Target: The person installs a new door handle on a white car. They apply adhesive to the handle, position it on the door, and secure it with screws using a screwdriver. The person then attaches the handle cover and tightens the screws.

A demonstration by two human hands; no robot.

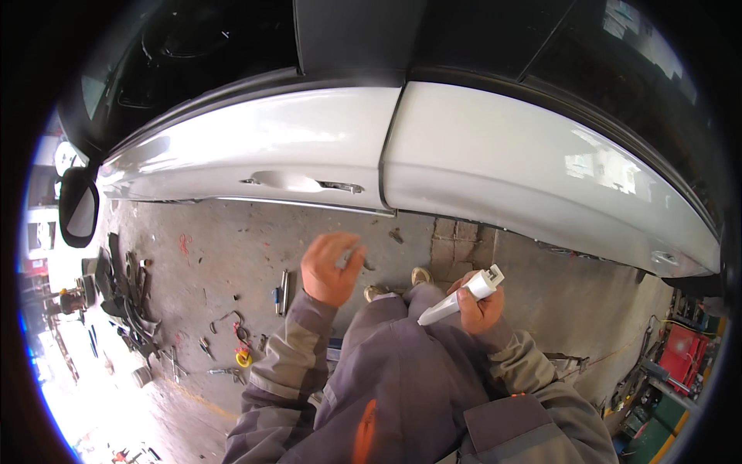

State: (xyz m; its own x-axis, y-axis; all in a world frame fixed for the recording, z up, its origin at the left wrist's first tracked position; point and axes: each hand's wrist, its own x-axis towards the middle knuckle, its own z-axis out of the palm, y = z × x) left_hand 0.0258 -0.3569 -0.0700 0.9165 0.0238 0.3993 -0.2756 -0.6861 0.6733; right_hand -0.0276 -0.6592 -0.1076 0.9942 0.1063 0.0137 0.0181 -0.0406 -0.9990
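Observation:
In my right hand (481, 308) is a white car door handle (462, 296), held over my lap with its tapered end pointing down to the left. The fingers wrap round its wider end, where a bracket-like tip shows. My left hand (331, 271) is raised over the floor, slightly blurred, its fingers loosely bent and the thumb apart from them; nothing shows in its grasp. Beyond it, the white front car door (255, 139) has a handle recess (290, 182) with dark openings and no handle bar. The white rear door (541, 166) adjoins it on the right.
A side mirror (79, 207) juts out at far left. Tools and a yellow tape roll (243, 357) lie on the concrete floor, with dark trim pieces (127, 301) farther left. Metal tubes (285, 292) lie near my left arm. A red case (683, 354) is at right.

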